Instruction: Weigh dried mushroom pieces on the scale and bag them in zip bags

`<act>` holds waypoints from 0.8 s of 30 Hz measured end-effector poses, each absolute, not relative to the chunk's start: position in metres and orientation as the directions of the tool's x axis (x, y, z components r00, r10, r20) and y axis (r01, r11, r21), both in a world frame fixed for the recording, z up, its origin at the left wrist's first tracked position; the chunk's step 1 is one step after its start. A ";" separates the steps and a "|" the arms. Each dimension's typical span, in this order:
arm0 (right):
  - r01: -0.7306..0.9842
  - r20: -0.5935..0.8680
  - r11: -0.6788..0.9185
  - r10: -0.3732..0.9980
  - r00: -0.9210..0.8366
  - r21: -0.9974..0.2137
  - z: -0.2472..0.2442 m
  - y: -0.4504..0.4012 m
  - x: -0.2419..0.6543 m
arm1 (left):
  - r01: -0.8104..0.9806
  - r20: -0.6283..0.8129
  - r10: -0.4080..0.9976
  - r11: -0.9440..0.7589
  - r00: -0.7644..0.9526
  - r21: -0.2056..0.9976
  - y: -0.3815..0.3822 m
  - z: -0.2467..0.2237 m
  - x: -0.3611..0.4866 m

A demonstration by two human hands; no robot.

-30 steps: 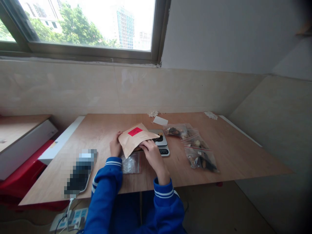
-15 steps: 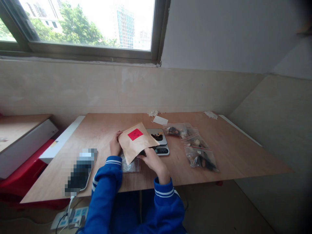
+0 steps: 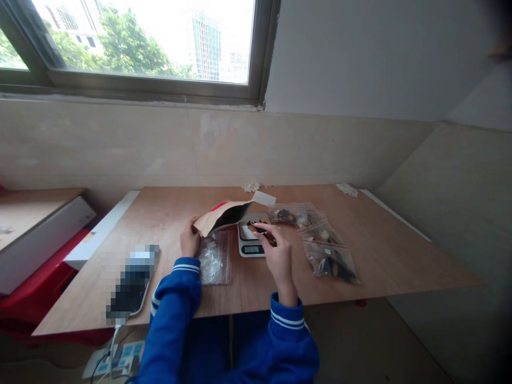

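Observation:
My left hand (image 3: 190,238) is closed on the left end of a brown paper bag (image 3: 216,213) with a red label. The bag is tilted, its dark mouth gaping toward the right. Over a small kitchen scale (image 3: 251,249), my right hand (image 3: 279,250) is curled around some dark brown dried pieces (image 3: 271,239); their exact kind cannot be made out. More dark and tan dried pieces (image 3: 252,226) lie on the scale's plate, partly hidden by my fingers. Below the bag is a clear zip bag (image 3: 216,261) on the table.
Several zip bags of dried pieces (image 3: 330,261) lie right of the scale. A white card (image 3: 264,198) and crumpled tissue (image 3: 252,186) are behind it. To the left, a blurred phone (image 3: 134,282) is plugged into a cable. The wooden table's front edge (image 3: 340,300) is close to me.
My right hand has come away from the paper bag and moved right over the scale with dried pieces in it. The bag has tilted, so its mouth now shows.

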State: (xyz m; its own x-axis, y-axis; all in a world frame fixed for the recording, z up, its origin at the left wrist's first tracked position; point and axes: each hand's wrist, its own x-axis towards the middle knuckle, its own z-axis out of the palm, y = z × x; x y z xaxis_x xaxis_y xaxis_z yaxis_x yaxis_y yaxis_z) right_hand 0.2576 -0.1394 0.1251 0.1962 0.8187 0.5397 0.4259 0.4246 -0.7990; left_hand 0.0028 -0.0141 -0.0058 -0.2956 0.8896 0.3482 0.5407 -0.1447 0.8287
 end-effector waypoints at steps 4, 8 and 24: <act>0.479 0.485 0.329 0.839 0.247 -0.814 0.093 -0.120 0.275 | 0.560 0.327 0.890 -0.102 -0.318 0.822 -0.013 -0.005 0.002; 0.535 0.458 0.310 0.873 0.168 -0.786 0.064 -0.093 0.277 | 0.554 0.310 0.895 -0.089 -0.320 0.828 -0.013 -0.004 0.002; 0.285 0.260 0.106 0.768 0.585 -0.953 0.020 -0.039 0.315 | 0.563 0.327 0.891 -0.103 -0.314 0.820 -0.010 -0.009 0.001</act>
State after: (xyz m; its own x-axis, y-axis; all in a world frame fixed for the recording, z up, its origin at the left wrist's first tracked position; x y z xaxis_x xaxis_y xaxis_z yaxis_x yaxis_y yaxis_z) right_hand 0.3149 -0.0394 0.0202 0.5852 0.7680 0.2603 0.2849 0.1058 -0.9527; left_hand 0.0009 -0.0104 -0.0085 -0.3140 0.8912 0.3275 0.5625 -0.1032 0.8203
